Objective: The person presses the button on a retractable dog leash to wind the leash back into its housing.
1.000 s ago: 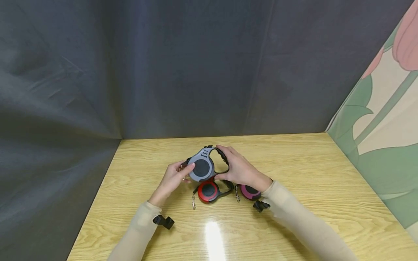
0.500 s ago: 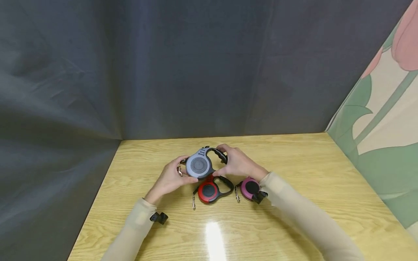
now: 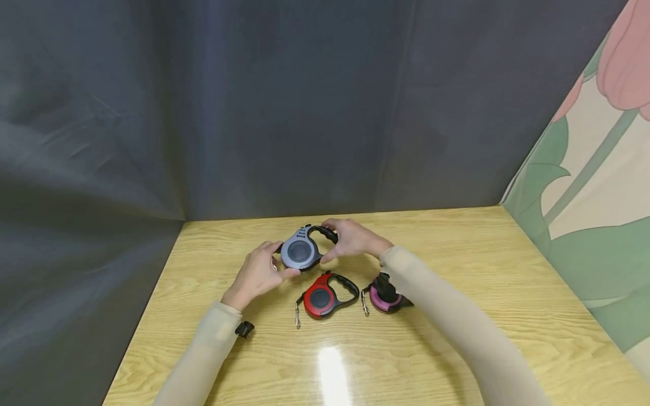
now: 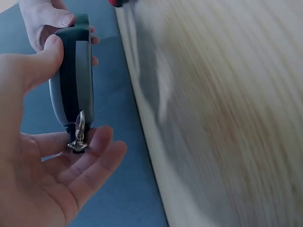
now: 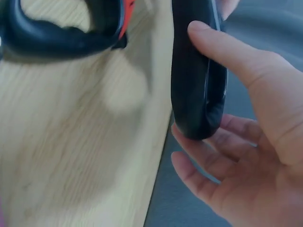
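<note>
Both hands hold a grey retractable dog leash with a round body and a black loop handle, raised near the back of the table. My left hand grips the round body, thumb at its lower edge. Its metal clip hangs by the left fingers in the left wrist view. My right hand pinches the black handle between thumb and fingers. In front of them a red retractable leash lies on the table, its clip to the left. A pink retractable leash lies right of it, partly hidden by the right wrist camera.
The wooden table meets a dark curtain along its back and left side. A floral cloth hangs along the right. A bright light reflection shows on the table's front middle.
The grey leash has moved left and slightly back, away from the red one it overlapped. The left thumb has slid from the body's face to its lower edge. Both hands moved along with it.
</note>
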The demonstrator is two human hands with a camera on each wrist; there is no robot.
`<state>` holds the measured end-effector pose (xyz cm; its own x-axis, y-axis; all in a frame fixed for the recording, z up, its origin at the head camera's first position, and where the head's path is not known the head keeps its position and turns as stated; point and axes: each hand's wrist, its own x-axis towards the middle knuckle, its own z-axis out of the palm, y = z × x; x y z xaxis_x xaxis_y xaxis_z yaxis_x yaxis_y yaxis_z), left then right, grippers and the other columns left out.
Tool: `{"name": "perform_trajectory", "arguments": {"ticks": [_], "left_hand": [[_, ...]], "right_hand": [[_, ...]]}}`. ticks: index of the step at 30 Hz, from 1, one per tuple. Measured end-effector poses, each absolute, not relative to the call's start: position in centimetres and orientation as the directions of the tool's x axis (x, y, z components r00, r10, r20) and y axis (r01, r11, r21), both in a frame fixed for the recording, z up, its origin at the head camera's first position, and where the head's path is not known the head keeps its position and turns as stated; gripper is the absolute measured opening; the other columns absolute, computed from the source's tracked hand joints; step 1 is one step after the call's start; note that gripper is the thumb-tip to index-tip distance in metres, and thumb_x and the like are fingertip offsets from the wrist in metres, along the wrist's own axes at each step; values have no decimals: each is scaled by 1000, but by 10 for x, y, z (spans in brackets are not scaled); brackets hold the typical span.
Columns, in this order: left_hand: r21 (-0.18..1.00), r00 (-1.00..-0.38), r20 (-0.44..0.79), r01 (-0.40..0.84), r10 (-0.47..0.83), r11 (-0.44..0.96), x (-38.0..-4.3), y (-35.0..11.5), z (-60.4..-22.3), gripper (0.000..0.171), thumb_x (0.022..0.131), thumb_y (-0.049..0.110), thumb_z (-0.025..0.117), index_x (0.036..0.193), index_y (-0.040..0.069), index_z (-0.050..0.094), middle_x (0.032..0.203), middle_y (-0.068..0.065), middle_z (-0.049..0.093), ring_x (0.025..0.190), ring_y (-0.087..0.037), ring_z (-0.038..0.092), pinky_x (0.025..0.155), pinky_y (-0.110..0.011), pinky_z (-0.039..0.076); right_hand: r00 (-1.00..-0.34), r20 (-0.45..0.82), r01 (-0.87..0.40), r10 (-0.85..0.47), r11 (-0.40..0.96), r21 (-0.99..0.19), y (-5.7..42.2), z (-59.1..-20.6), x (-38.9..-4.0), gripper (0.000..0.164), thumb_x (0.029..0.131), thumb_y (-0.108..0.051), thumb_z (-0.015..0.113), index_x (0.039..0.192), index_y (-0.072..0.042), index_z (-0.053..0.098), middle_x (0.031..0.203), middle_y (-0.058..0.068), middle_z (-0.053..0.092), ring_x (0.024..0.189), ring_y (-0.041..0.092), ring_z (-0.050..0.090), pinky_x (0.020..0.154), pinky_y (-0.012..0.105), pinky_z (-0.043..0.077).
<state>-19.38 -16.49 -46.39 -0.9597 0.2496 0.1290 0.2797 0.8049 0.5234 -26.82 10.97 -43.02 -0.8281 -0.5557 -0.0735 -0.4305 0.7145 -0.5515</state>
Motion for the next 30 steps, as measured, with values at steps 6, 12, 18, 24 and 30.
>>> {"name": "perform_trajectory", "arguments": {"ticks": [6,12,18,24,30], "left_hand": [[443,-950,118,310,288,841,-201,-170,-473,83,86,54,86,145,0,63,124,-14,73,99,-24,71,89,-45,59],[440,-942,55,321,332,839,-207,-170,-483,65,88,50,86,132,4,72,110,-9,78,97,-23,74,87,-43,60],[422,-949,21,293,314,858,-208,-167,-482,75,89,52,84,140,0,67,121,-16,75,108,-31,73,95,-48,59],[412,-955,-36,254,295,875,-210,-163,-478,84,91,56,80,149,-1,59,137,-21,66,122,-39,67,106,-52,55],[397,-949,-101,237,299,887,-205,-163,-479,84,94,56,75,153,0,54,146,-24,60,128,-42,64,109,-55,52]], "right_hand": [[-810,-135,-431,-571,735,-523,98,-444,-279,98,75,-42,97,151,1,53,146,22,65,135,36,62,114,47,50],[-803,-204,-423,-560,776,-467,91,-451,-282,98,75,-40,97,153,0,53,153,19,59,142,34,56,118,45,47],[-802,-234,-416,-550,795,-442,93,-451,-284,99,77,-44,95,155,-1,52,155,17,58,140,34,58,115,46,49],[-800,-205,-419,-563,770,-481,101,-460,-285,99,77,-45,95,153,3,52,146,19,65,132,32,62,113,46,50],[-800,-210,-411,-563,768,-492,105,-471,-278,102,80,-49,92,156,2,48,149,18,62,137,32,59,116,46,48]]}}
